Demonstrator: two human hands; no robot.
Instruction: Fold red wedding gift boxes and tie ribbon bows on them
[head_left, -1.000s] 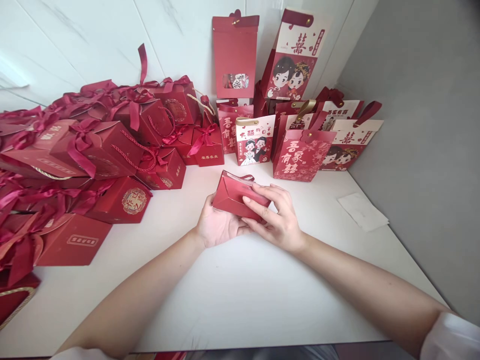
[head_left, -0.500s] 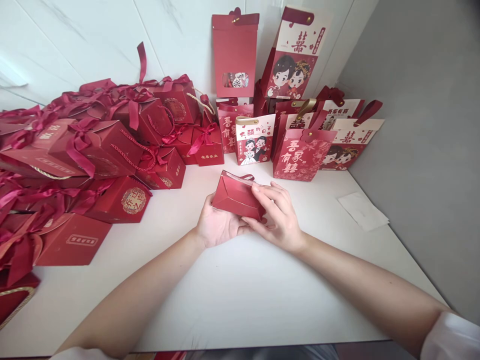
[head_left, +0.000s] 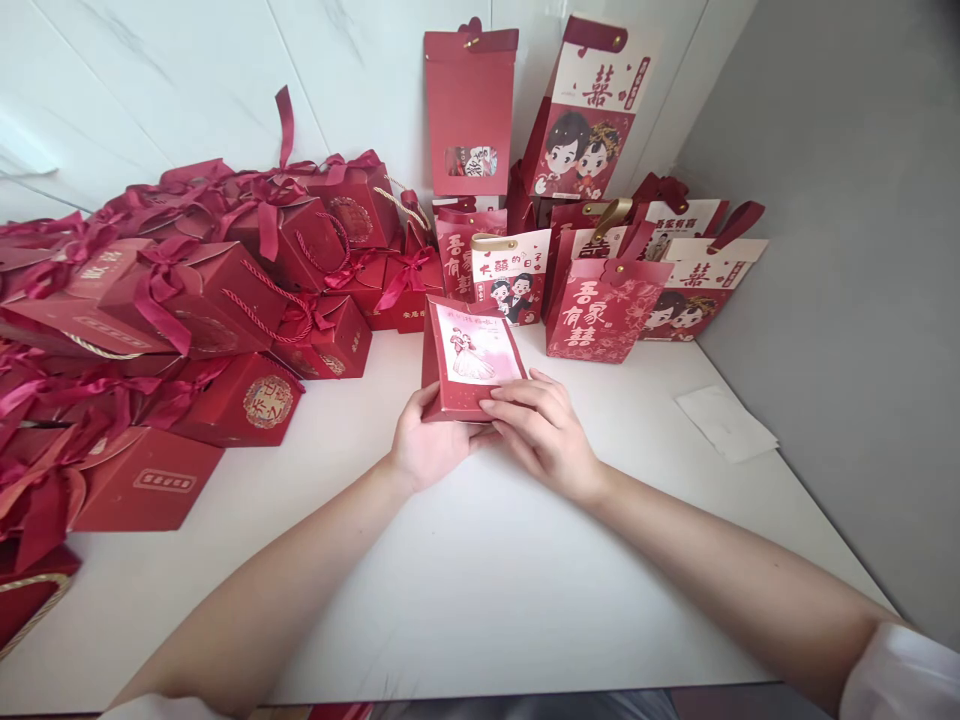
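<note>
A small red gift box (head_left: 461, 402) is held above the middle of the white table. Its printed face, with a pale panel showing a couple in wedding clothes, tilts up toward me. My left hand (head_left: 429, 440) grips the box from beneath and its left side; some of those fingers are hidden under it. At the lower right edge, my right hand (head_left: 546, 430) presses its fingertips on the printed face, with the other fingers below. Just behind stands a small white and red gift box (head_left: 525, 262) with a cartoon couple.
Red boxes with ribbons (head_left: 225, 300) are piled along the left. Upright gift boxes (head_left: 611, 310) stand at the back right, two taller ones behind them. A folded white paper (head_left: 726, 422) lies on the table (head_left: 480, 600) at the right, near a grey wall (head_left: 847, 300).
The held gift box has been tipped so its printed face shows instead of its plain base. Both hands stay in nearly the same place; the right fingers have shifted slightly down.
</note>
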